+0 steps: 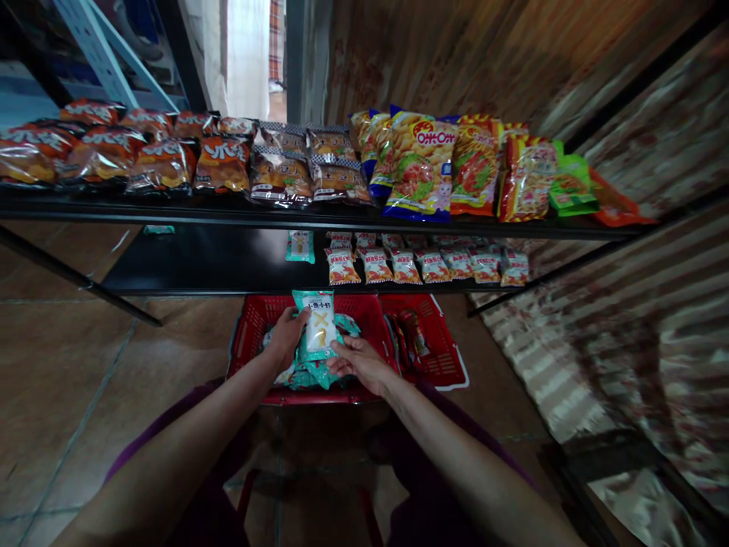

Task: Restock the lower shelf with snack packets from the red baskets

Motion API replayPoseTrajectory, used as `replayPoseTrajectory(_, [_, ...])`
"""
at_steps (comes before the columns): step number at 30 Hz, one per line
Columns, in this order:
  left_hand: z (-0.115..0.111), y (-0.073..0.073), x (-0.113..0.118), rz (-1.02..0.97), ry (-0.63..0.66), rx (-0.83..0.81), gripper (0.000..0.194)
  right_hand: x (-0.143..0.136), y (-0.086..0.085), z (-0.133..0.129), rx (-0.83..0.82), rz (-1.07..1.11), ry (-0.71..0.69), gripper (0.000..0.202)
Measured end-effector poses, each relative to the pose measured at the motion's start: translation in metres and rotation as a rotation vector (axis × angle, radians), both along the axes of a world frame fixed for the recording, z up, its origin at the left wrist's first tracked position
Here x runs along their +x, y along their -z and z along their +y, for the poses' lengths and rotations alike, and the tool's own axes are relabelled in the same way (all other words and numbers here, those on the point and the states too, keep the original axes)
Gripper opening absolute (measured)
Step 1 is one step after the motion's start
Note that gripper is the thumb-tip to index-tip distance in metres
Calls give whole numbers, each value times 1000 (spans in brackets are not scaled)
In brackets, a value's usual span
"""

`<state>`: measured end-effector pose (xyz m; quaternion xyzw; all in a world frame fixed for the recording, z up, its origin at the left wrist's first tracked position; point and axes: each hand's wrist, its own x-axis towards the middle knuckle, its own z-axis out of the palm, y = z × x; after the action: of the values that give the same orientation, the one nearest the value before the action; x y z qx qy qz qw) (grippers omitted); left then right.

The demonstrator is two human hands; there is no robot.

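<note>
A teal and white snack packet [320, 327] is held upright between my two hands, just above a red plastic basket [370, 311]. My left hand [288, 334] is closed on its left edge, thumb across the front. My right hand [361, 363] grips the lower right corner, with its other fingers spread a little below. Beneath the packet, more teal packets [310, 374] lie in a heap inside the basket. Straight ahead on the lower black shelf stands one similar teal packet [300, 247], left of several small red and white snack packets [376, 266].
Along the upper shelf [228, 209] stand orange and black chip bags [222, 163], brown packets [282, 178] and larger colourful bags [421, 163]. A second red basket [447, 353] holds dark red packets at right. Corrugated sheeting [615, 342] borders the right side. Another teal packet [159, 229] lies far left.
</note>
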<state>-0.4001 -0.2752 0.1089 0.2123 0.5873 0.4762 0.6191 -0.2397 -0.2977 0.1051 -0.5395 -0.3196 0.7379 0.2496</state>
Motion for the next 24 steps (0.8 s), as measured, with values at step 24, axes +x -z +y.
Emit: replayPoseTrajectory(24, [-16, 1, -17, -49, 80, -47, 33, -23, 27, -5, 72, -110, -9, 22])
